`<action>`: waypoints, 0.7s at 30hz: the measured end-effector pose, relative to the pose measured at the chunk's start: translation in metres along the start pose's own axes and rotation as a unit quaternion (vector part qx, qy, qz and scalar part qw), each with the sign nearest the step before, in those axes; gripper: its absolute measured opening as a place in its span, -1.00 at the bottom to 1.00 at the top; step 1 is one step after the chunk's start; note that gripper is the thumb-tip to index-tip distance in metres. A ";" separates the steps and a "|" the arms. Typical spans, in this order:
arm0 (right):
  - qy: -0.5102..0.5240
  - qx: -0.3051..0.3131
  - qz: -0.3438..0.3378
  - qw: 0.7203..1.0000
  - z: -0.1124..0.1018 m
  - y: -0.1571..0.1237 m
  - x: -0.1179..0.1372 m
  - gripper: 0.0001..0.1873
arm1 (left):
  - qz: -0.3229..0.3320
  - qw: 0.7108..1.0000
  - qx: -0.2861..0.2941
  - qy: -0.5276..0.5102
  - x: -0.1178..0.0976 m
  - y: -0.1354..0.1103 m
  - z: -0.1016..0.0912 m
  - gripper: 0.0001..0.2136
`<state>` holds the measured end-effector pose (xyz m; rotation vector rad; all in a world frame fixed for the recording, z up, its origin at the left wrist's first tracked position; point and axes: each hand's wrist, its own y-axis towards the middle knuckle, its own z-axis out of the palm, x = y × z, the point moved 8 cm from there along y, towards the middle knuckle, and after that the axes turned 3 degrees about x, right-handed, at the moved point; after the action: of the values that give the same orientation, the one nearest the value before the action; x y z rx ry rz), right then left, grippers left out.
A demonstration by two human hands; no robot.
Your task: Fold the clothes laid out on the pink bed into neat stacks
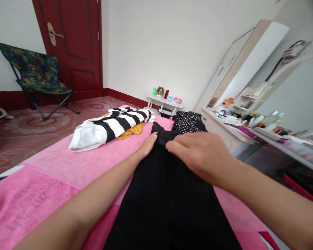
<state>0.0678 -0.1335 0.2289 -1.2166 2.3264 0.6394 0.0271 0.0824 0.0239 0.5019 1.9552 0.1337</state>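
Observation:
A long black garment (169, 201) lies stretched out on the pink bedding, running from the middle of the view down to the bottom edge. A faint line runs down its length; I cannot tell its exact kind. At its far end the cloth is raised and folded over. My left hand (148, 145) is at the left corner of that end, closed on the edge, its fingertips partly hidden by cloth. My right hand (198, 152) grips the far edge further right, fingers curled round the fabric.
Pink bedding (52, 166) carries a black-and-white striped garment (117, 126), yellow cloth (133, 131) and a dotted black garment (189, 121). On the right is a dressing table (233, 130) crowded with bottles. A small white table (163, 99), folding chair (41, 74) and red door (73, 45) stand beyond.

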 end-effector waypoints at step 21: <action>0.339 0.083 -0.092 0.933 0.028 0.007 0.137 -0.82 | -0.031 0.992 0.012 -0.123 0.015 0.002 -0.007 -0.47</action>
<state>-0.0049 -0.2008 0.1301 -1.7456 2.6677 -0.0734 0.0160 0.0908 0.0148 0.4499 1.7302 0.0072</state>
